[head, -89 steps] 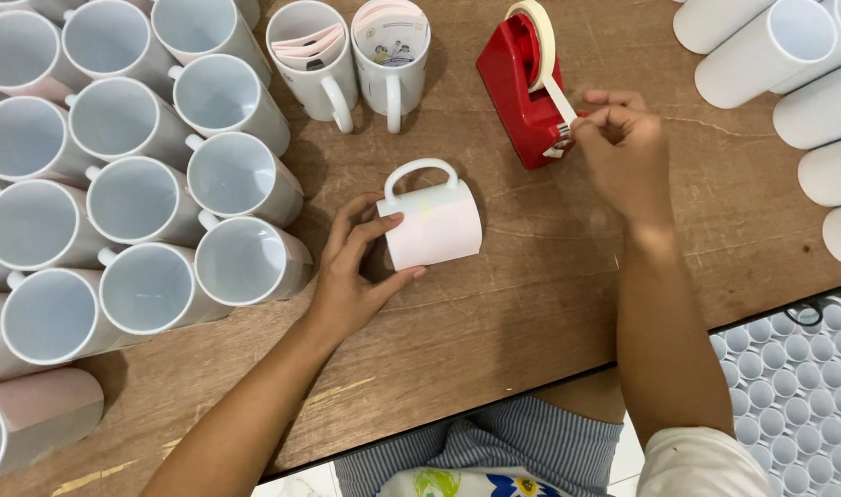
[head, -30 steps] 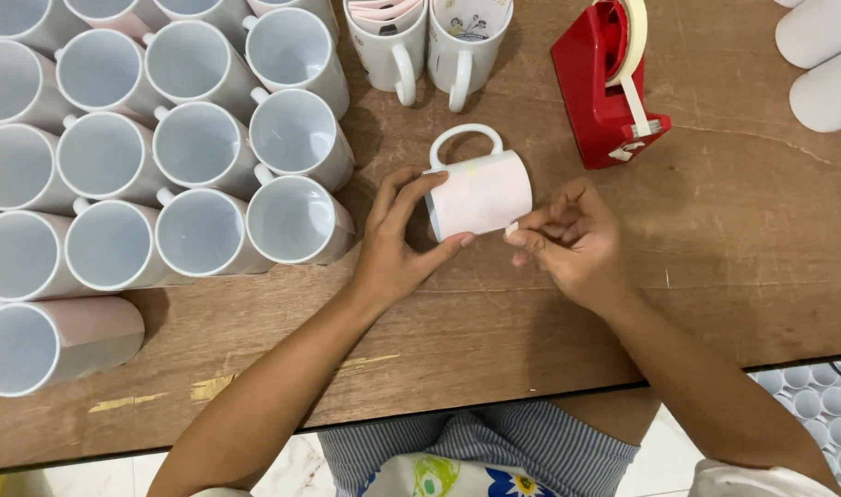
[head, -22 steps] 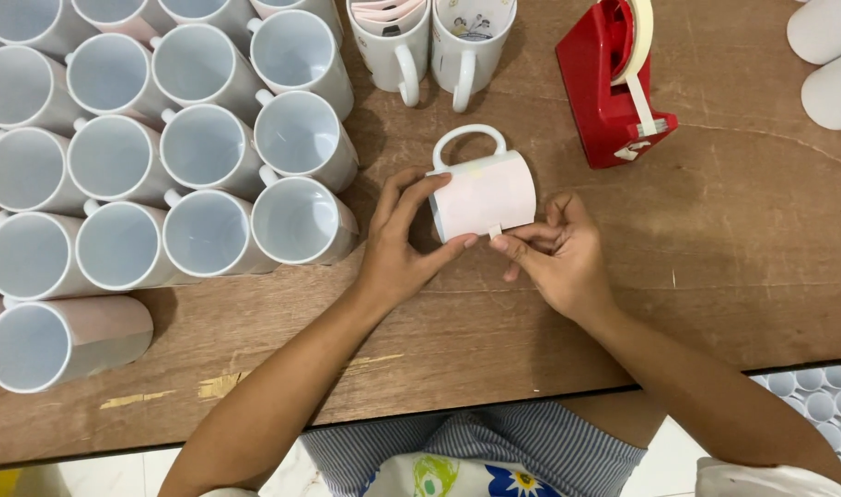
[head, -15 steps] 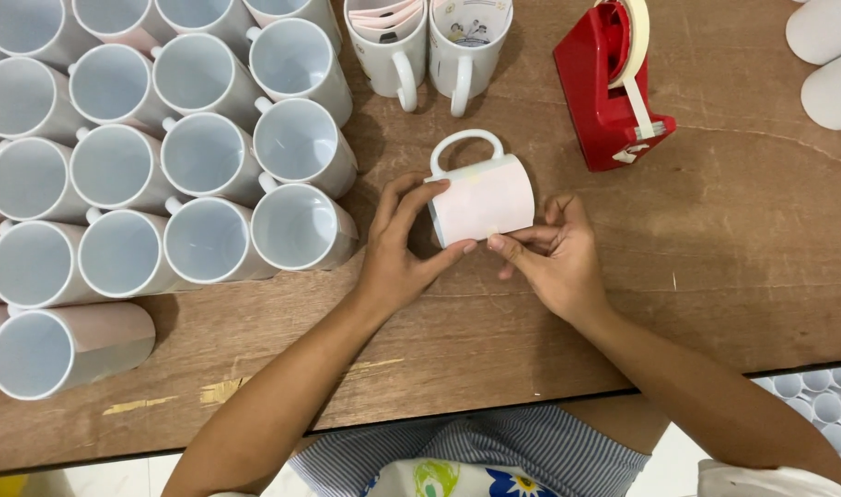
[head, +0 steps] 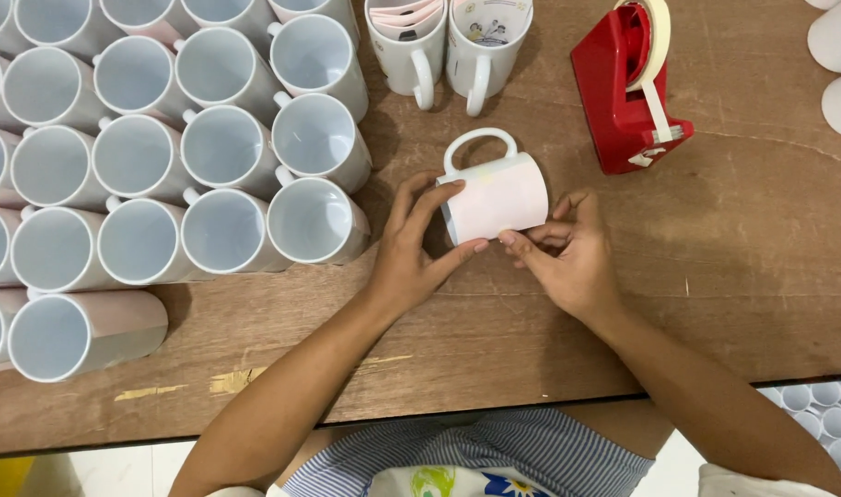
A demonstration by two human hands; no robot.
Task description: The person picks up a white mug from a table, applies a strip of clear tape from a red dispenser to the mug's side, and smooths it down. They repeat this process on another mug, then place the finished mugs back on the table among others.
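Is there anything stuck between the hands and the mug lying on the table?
Nothing visible. The left hand already grips the end of the white mug, which lies on its side on the wooden table. The right hand has its fingers on the mug's lower edge. The red tape dispenser stands off to the side.

The left hand [head: 411,253] covers the near end of the white mug [head: 494,193] lying on its side, the right hand's [head: 568,258] fingertips hide its lower edge, and the upright mugs [head: 34,138] far left of both hands are cut by the frame.
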